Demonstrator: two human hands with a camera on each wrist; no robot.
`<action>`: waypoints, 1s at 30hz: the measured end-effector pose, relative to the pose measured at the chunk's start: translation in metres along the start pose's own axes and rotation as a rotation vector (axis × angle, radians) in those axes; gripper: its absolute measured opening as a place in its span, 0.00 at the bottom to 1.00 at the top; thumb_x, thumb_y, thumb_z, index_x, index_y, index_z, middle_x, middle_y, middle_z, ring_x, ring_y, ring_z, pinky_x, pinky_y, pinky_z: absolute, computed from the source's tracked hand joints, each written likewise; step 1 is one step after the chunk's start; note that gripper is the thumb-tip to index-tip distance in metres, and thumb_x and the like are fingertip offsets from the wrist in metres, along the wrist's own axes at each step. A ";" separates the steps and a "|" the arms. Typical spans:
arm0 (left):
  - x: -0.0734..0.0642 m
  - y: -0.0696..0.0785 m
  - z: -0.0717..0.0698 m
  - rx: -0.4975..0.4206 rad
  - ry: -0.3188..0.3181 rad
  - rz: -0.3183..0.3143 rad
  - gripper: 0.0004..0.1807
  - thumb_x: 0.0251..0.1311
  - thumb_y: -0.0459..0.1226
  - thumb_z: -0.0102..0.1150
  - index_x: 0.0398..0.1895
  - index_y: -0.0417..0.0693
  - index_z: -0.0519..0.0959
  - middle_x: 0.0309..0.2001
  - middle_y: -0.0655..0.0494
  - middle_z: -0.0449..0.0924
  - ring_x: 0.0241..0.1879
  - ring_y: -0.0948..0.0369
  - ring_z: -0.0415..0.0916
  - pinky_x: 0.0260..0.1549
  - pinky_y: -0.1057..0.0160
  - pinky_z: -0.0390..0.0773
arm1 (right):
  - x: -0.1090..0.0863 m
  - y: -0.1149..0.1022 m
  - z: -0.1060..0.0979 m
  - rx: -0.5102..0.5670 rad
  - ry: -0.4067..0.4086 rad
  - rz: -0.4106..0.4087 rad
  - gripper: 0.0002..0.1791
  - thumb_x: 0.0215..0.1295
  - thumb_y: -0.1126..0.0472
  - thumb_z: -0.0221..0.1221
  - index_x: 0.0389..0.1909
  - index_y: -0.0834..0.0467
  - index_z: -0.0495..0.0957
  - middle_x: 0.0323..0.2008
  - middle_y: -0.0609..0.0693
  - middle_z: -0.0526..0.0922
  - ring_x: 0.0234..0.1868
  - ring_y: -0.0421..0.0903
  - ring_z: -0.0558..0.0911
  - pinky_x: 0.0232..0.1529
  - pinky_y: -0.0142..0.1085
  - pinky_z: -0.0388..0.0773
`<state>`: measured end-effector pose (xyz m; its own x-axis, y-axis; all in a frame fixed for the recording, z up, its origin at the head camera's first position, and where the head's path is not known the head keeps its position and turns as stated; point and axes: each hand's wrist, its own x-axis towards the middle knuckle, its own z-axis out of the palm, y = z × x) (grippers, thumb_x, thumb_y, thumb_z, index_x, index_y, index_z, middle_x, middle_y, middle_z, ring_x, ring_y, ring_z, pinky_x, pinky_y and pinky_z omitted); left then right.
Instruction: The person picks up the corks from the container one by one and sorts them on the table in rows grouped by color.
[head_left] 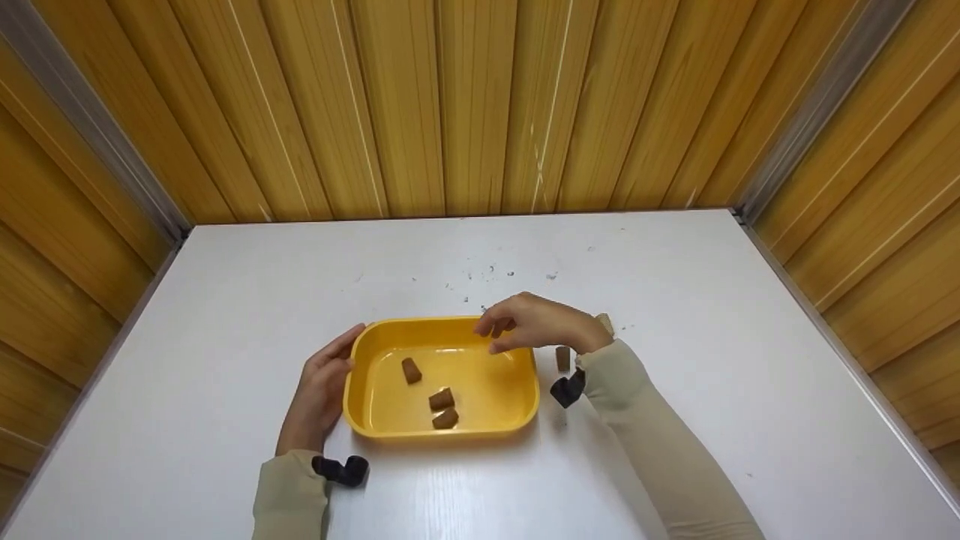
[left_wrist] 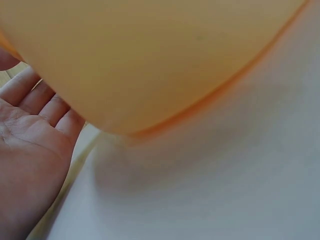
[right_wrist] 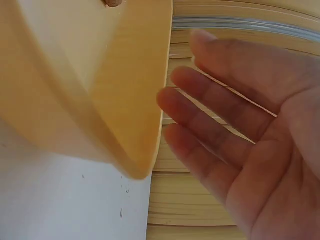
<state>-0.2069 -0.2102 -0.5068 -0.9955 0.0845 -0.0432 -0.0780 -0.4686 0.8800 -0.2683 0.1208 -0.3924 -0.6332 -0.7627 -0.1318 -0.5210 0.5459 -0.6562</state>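
A yellow rectangular tray point(head_left: 442, 434) stands on the white table. Inside lie three small brown tapered pieces: one piece point(head_left: 411, 370) toward the left, a second piece point(head_left: 442, 399) and a third piece point(head_left: 445, 418) close together near the front. My left hand point(head_left: 321, 390) rests against the tray's left wall, its fingers fairly straight along the outside. Over the back right corner my right hand point(head_left: 536, 324) hovers with fingers loosely bent and apart. Nothing shows between those fingers point(right_wrist: 192, 145) in the right wrist view.
Right of the tray, another brown piece point(head_left: 563, 358) lies on the table point(head_left: 675, 300). A lighter tan piece point(head_left: 604, 323) is partly hidden behind the right wrist. Small crumbs point(head_left: 491, 268) are scattered behind the tray. Ribbed yellow wood-look walls point(head_left: 472, 112) enclose the back and sides.
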 end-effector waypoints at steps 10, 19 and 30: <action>0.000 0.000 0.000 0.021 -0.008 0.004 0.30 0.61 0.22 0.38 0.69 0.36 0.62 0.62 0.57 0.74 0.63 0.62 0.71 0.61 0.65 0.71 | 0.023 -0.011 0.010 -0.045 -0.129 0.050 0.20 0.59 0.62 0.64 0.52 0.62 0.80 0.48 0.58 0.84 0.45 0.46 0.82 0.46 0.34 0.81; -0.003 0.001 -0.001 0.023 -0.005 0.012 0.31 0.60 0.22 0.37 0.69 0.34 0.61 0.61 0.58 0.75 0.62 0.62 0.72 0.60 0.65 0.73 | 0.043 -0.020 0.028 -0.031 -0.238 0.059 0.20 0.59 0.62 0.64 0.53 0.60 0.80 0.50 0.55 0.84 0.50 0.48 0.82 0.52 0.38 0.80; -0.002 0.001 -0.002 0.042 -0.002 0.008 0.31 0.60 0.22 0.36 0.70 0.35 0.61 0.63 0.56 0.73 0.63 0.62 0.71 0.61 0.65 0.72 | 0.063 -0.021 0.050 -0.086 -0.327 0.044 0.18 0.57 0.59 0.67 0.49 0.57 0.82 0.43 0.50 0.87 0.42 0.40 0.83 0.42 0.27 0.77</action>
<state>-0.2050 -0.2122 -0.5070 -0.9960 0.0827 -0.0352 -0.0677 -0.4319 0.8994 -0.2684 0.0442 -0.4239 -0.4466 -0.8010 -0.3987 -0.5521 0.5974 -0.5816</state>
